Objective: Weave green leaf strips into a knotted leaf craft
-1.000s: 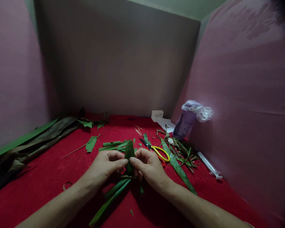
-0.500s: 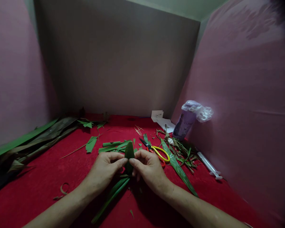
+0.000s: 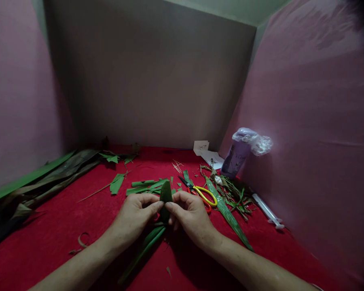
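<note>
A dark green piece of leaf (image 3: 166, 191) stands upright between my two hands, its pointed end up. My left hand (image 3: 135, 212) pinches its left side between thumb and fingers. From the right, my right hand (image 3: 189, 214) pinches the same leaf, the thumbs almost touching. Below them, long green leaf strips (image 3: 147, 246) slant down toward me; whether they join the held leaf I cannot tell. Just beyond my hands lie cut leaf pieces (image 3: 145, 187). Scissors with yellow and red handles (image 3: 204, 193) rest close to my right hand.
Long leaves, green and dried (image 3: 53, 173), lie along the left wall. At right are a glossy leaf strip (image 3: 229, 216), a heap of stems and scraps (image 3: 233, 194), a syringe (image 3: 267, 211) and a plastic-wrapped purple cup (image 3: 235, 157). White papers (image 3: 211, 158) and thin sticks (image 3: 177, 165) lie farther back.
Nearly everything stays as it was. Both hands keep their pinch on the leaf, and the whole view has shifted very slightly.
</note>
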The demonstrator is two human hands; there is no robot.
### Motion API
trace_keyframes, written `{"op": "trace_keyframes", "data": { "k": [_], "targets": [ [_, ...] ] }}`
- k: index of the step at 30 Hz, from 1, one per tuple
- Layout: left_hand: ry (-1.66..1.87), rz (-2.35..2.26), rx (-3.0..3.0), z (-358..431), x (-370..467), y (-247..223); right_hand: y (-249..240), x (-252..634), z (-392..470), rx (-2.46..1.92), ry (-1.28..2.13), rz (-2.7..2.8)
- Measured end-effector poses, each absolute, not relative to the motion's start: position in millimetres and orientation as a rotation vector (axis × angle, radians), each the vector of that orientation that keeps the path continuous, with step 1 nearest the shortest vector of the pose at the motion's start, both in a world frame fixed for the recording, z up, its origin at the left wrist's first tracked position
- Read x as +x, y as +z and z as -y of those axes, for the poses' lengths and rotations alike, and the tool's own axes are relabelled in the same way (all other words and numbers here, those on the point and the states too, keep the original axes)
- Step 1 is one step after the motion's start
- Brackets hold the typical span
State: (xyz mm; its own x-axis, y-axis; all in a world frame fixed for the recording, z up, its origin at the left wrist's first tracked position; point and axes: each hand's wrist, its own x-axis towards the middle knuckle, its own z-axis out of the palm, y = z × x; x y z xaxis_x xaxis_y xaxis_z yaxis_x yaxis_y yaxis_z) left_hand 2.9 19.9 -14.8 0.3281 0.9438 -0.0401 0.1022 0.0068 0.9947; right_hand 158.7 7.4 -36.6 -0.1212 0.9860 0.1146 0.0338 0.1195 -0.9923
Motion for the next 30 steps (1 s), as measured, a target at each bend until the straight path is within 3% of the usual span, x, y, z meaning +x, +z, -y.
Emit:
{"op": "trace_keyframes", "data": {
  "k": [30],
  "targets": [
    [0.837, -1.071, 1.147, -24.1, 1.6, -11.3, -35.9, 157.0, -11.3, -1.112, 1.304, 1.327]
  ]
}}
